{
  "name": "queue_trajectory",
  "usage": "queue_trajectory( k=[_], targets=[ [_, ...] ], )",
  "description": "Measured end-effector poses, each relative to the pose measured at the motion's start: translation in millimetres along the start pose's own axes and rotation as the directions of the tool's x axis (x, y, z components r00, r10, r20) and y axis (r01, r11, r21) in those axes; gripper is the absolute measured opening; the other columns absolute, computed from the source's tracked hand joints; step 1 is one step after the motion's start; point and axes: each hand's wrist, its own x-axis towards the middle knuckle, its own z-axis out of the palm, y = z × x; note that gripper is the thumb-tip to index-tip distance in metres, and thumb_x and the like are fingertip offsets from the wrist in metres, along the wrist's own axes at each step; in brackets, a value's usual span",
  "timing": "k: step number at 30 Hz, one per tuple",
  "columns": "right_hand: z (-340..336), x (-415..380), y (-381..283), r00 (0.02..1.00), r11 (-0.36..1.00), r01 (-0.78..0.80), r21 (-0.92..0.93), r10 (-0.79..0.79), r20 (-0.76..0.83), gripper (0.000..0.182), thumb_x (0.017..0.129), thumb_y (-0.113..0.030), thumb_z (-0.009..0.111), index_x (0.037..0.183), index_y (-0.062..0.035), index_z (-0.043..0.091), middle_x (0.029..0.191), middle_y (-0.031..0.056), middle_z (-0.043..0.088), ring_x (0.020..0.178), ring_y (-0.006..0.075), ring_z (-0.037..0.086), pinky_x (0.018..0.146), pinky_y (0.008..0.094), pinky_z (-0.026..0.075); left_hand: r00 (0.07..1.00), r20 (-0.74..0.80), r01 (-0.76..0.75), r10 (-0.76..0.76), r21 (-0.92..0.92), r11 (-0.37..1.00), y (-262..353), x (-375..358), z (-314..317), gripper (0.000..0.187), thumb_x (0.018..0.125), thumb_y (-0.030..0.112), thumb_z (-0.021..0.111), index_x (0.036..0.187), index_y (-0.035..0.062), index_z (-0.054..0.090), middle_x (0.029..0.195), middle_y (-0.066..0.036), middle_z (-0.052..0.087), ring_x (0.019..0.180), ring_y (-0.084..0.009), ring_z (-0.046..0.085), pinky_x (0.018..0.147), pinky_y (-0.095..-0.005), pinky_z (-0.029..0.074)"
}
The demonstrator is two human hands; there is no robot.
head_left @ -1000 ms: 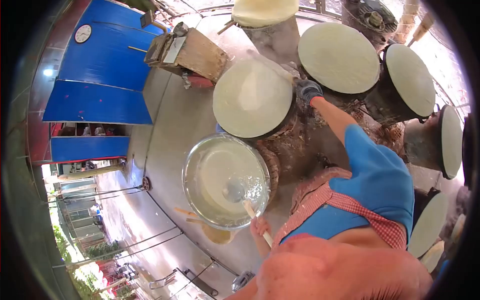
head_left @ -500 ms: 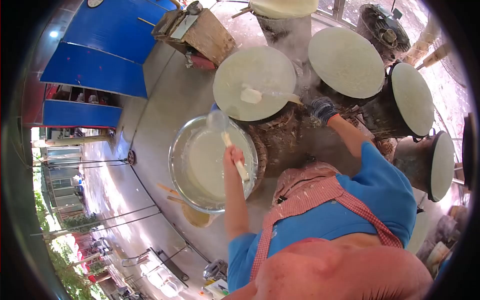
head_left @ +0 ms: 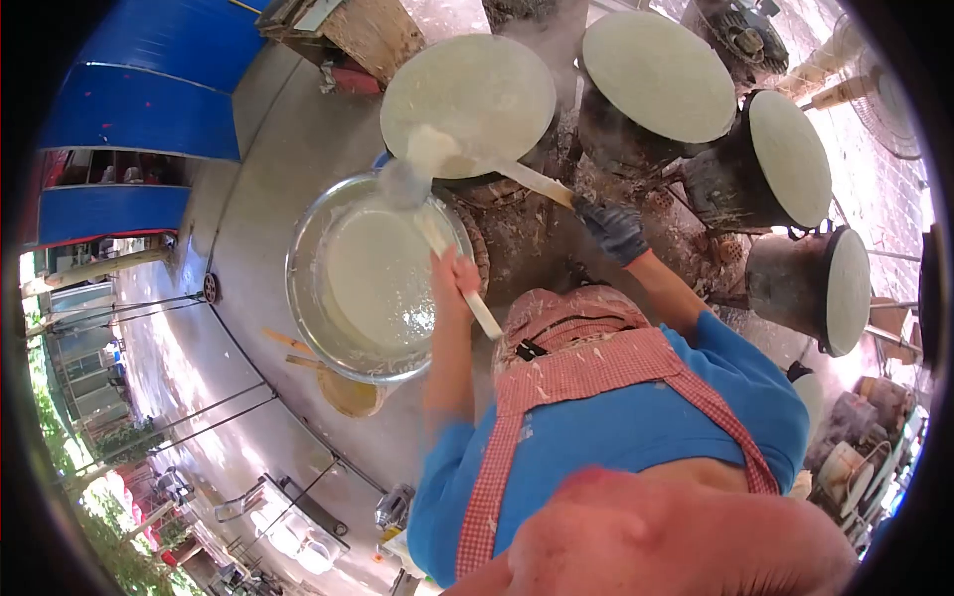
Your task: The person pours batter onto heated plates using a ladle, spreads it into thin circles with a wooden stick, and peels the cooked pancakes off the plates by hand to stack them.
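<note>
My left hand [head_left: 457, 273], bare, is closed around the pale handle of a ladle [head_left: 405, 186]. The ladle's blurred bowl is over the far rim of a large steel basin [head_left: 291, 263], close to the nearest griddle. Pale batter [head_left: 373, 278] lies in the basin. My right hand [head_left: 613, 232], in a dark glove, grips a long-handled spreader [head_left: 537, 182]. Its whitish head reaches over the left side of the nearest round griddle [head_left: 477, 94], right beside the ladle's bowl. A pale layer covers the griddle.
More round stoves with pale tops, such as this griddle [head_left: 661, 74], curve around to the right; steam rises among them. A yellowish container [head_left: 350, 395] with wooden handles stands below the basin. A wooden box [head_left: 373, 35] is at the upper left, a fan [head_left: 887, 109] at the upper right.
The spreader's head has moved from the griddle's middle to its left edge, beside the ladle's bowl. My right hand has come nearer the basin. The whole view has shifted.
</note>
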Motion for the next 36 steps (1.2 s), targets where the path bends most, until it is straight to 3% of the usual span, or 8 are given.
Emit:
queue_trajectory(
  k=[3, 7, 14, 20, 21, 29, 34, 36],
  targets=[
    [15, -31, 4, 0.970, 0.929, 0.204, -0.309, -0.235, -0.067, 0.023, 0.076, -0.029, 0.055, 0.099, -0.0284, 0.058, 0.054, 0.0048, 0.047, 0.045, 0.0199, 0.049, 0.039, 0.0344, 0.038, 0.825, 0.224, 0.565, -0.519, -0.369, 0.738, 5, 6, -37, 0.033, 0.085, 0.023, 0.044, 0.056, 0.0115, 0.033, 0.043, 0.002, 0.027, 0.029, -0.0092, 0.025, 0.026, -0.0206, 0.023],
    [6, -15, -5, 0.981, 0.964, 0.166, -0.209, -0.182, -0.063, 0.022, 0.075, -0.027, 0.056, 0.096, -0.0217, 0.059, 0.062, 0.0038, 0.053, 0.047, 0.0199, 0.051, 0.041, 0.0336, 0.041, 0.769, 0.393, 0.634, -0.504, -0.576, 0.517, 27, -9, -11, 0.035, 0.086, 0.023, 0.042, 0.056, 0.0091, 0.031, 0.043, 0.001, 0.028, 0.031, -0.0095, 0.027, 0.028, -0.0212, 0.027],
    [65, 21, 52, 0.989, 0.641, 0.083, 0.763, -0.148, 0.018, 0.024, 0.077, -0.018, 0.058, 0.099, -0.0089, 0.060, 0.088, 0.0072, 0.063, 0.067, 0.0171, 0.059, 0.059, 0.0310, 0.046, 0.785, 0.451, 0.619, -0.426, -0.545, 0.565, 32, 10, 21, 0.034, 0.086, 0.021, 0.043, 0.057, 0.0085, 0.031, 0.047, 0.000, 0.030, 0.033, -0.0097, 0.030, 0.029, -0.0216, 0.029],
    [-21, 80, 86, 0.723, 0.207, -0.673, 0.710, 0.386, 0.573, 0.026, 0.075, -0.013, 0.060, 0.100, -0.0060, 0.059, 0.091, 0.0060, 0.062, 0.079, 0.0101, 0.054, 0.072, 0.0254, 0.043, 0.758, 0.514, 0.618, -0.400, -0.373, 0.692, 40, 107, 99, 0.018, 0.084, 0.010, 0.044, 0.070, 0.0062, 0.034, 0.051, 0.000, 0.032, 0.037, -0.0079, 0.031, 0.033, -0.0197, 0.031],
    [38, 88, 131, 0.910, 0.342, -0.371, 0.863, 0.321, 0.264, 0.025, 0.074, -0.012, 0.060, 0.099, -0.0076, 0.060, 0.087, 0.0050, 0.063, 0.075, 0.0096, 0.053, 0.067, 0.0248, 0.043, 0.784, 0.471, 0.584, -0.404, -0.339, 0.738, 44, 134, 119, 0.019, 0.084, 0.011, 0.045, 0.069, 0.0071, 0.034, 0.050, 0.000, 0.032, 0.036, -0.0076, 0.030, 0.033, -0.0192, 0.030],
    [34, 164, 142, 0.823, -0.030, -0.454, 0.890, 0.369, 0.432, 0.024, 0.072, -0.013, 0.063, 0.094, -0.0031, 0.062, 0.074, 0.0013, 0.061, 0.063, 0.0093, 0.050, 0.060, 0.0230, 0.041, 0.924, 0.265, 0.314, -0.275, -0.119, 0.942, 26, 303, 252, 0.020, 0.081, 0.009, 0.044, 0.069, 0.0098, 0.027, 0.049, 0.003, 0.027, 0.035, -0.0084, 0.029, 0.029, -0.0207, 0.026],
    [7, 174, 112, 0.781, 0.151, -0.569, 0.809, 0.407, 0.473, 0.025, 0.074, -0.018, 0.061, 0.095, -0.0057, 0.062, 0.073, 0.0042, 0.061, 0.064, 0.0098, 0.050, 0.062, 0.0239, 0.041, 0.969, 0.037, 0.243, -0.244, 0.030, 0.969, 14, 329, 254, 0.023, 0.081, 0.012, 0.039, 0.062, 0.0107, 0.027, 0.046, 0.003, 0.026, 0.033, -0.0089, 0.026, 0.029, -0.0209, 0.026],
    [11, 172, 113, 0.795, 0.525, -0.606, 0.598, 0.400, 0.455, 0.028, 0.076, -0.025, 0.057, 0.101, -0.0141, 0.059, 0.079, 0.0106, 0.062, 0.070, 0.0191, 0.056, 0.068, 0.0290, 0.043, 0.957, 0.084, 0.280, -0.278, -0.011, 0.960, 18, 330, 245, 0.025, 0.082, 0.013, 0.040, 0.060, 0.0114, 0.027, 0.044, 0.003, 0.026, 0.033, -0.0088, 0.027, 0.028, -0.0215, 0.026]
  ],
)
